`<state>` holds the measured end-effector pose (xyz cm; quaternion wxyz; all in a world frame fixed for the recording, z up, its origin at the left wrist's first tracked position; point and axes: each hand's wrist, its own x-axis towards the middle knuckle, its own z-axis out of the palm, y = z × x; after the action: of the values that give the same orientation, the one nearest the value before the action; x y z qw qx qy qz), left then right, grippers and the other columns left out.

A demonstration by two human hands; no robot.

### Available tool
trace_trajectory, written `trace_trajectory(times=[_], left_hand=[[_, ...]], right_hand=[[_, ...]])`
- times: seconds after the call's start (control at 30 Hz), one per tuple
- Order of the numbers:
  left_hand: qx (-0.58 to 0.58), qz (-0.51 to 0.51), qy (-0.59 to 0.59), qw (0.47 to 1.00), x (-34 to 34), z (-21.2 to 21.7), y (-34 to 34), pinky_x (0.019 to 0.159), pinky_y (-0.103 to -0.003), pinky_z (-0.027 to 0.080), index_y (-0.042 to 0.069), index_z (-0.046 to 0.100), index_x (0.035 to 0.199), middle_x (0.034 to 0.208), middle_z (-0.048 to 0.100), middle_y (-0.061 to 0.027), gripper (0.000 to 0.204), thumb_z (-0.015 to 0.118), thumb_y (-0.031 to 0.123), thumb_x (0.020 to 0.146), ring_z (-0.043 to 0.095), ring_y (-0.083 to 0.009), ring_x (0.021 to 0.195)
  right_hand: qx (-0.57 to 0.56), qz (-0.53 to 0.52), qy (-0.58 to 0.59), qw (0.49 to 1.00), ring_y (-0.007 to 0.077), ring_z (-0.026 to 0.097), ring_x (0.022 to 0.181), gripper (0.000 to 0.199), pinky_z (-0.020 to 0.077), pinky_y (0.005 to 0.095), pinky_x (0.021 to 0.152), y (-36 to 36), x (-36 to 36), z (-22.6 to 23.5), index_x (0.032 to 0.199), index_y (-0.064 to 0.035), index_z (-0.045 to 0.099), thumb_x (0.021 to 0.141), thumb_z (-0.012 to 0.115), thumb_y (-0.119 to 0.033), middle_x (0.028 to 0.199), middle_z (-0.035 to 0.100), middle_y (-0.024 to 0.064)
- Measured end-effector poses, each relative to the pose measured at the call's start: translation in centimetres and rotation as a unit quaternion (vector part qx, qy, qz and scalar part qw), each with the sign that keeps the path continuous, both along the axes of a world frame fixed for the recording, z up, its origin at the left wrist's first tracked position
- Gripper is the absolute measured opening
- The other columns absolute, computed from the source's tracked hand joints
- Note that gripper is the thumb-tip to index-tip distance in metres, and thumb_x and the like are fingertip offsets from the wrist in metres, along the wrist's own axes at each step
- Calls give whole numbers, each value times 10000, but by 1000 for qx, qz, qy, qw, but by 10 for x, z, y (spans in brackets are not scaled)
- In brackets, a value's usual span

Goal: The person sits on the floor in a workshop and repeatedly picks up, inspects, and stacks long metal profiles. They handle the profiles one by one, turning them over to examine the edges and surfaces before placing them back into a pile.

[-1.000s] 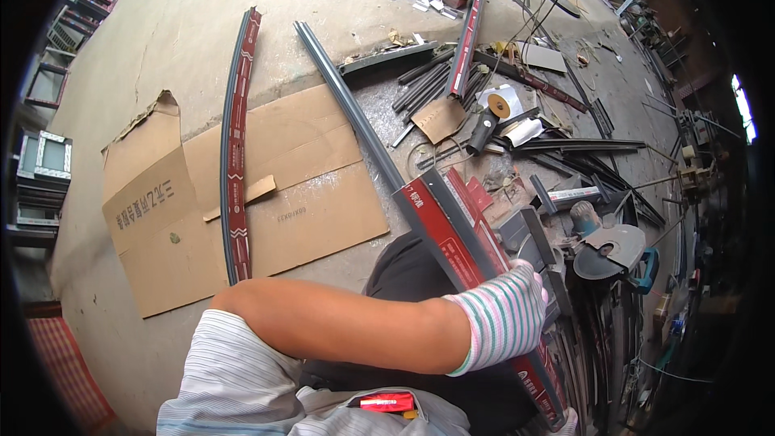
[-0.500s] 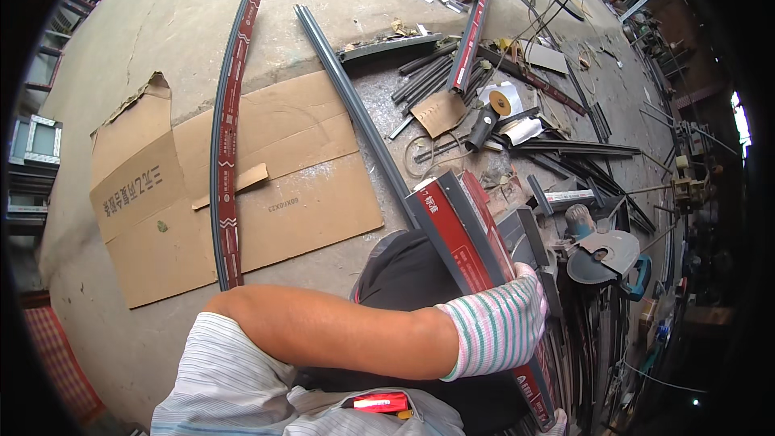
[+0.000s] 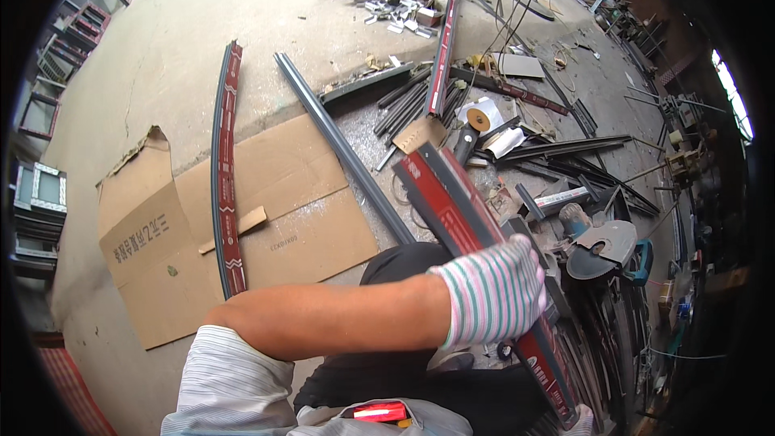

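Observation:
My left hand (image 3: 494,291), in a striped work glove, reaches across my body and grips a long red-and-grey metal profile (image 3: 442,194). The profile slants from the middle of the view down to the lower right, over my dark trousers. A small patch of striped glove, my right hand (image 3: 583,420), shows at the profile's lower end on the bottom edge. Its grip is hidden. A long grey metal bar (image 3: 347,153) lies on the ground just left of the held profile.
A flattened cardboard sheet (image 3: 266,218) lies on the concrete with a curved red-and-grey strip (image 3: 226,186) and a wood slat (image 3: 234,230) on it. An angle grinder (image 3: 468,133), a cutting tool with a disc guard (image 3: 601,242) and several dark metal bars (image 3: 565,149) lie to the right.
My left hand keeps its grip and has shifted slightly up along the profile. The view has tilted a little; the things on the ground have not moved.

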<state>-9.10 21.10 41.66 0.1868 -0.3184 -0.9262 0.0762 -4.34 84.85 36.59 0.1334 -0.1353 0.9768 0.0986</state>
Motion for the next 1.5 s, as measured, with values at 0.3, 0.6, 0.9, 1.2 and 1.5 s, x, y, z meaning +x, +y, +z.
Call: trace_trajectory(times=[0.3,0.6,0.9,1.2,1.5], left_hand=[[265,96,56,958,-101,-4,-55,1210,-595,303,56,620,1290,1258,623,-163,801,919,432,649,568,-357,1280],[826,175,-355,402,-123,-42,82,1079,-431,481,-86,390,1516,1453,555,-241,1105,686,756,865,566,-330,1315],[928,223,-273,118,-157,-73,74,667,-374,595,37,697,1087,955,705,-80,555,758,562,916,686,-201,769],[963,208,-156,72,-238,-108,-39,845,-440,601,18,619,1302,1118,702,-104,661,805,500,890,697,-261,913],[963,217,-156,40,-242,-144,-84,805,-511,634,102,569,1319,1114,670,-114,658,745,582,903,692,-315,901]], right_hand=[[-125,10,127,984,425,606,1134,348,485,512,1010,-105,-47,62,1177,-16,639,913,750,-214,1173,642,204],[-181,19,188,965,439,611,1045,578,507,509,921,-206,-127,64,1195,-19,563,703,849,-120,1096,614,219],[-154,150,143,966,421,603,1051,750,519,506,920,-260,-147,88,1366,-2,496,723,850,-161,1157,584,229],[-125,66,49,989,412,618,970,752,539,505,861,-167,-111,74,1316,15,496,685,823,-230,1095,574,245],[-145,51,-44,987,443,611,973,642,543,526,863,-192,-96,46,1224,3,515,685,780,-223,1042,603,252]])
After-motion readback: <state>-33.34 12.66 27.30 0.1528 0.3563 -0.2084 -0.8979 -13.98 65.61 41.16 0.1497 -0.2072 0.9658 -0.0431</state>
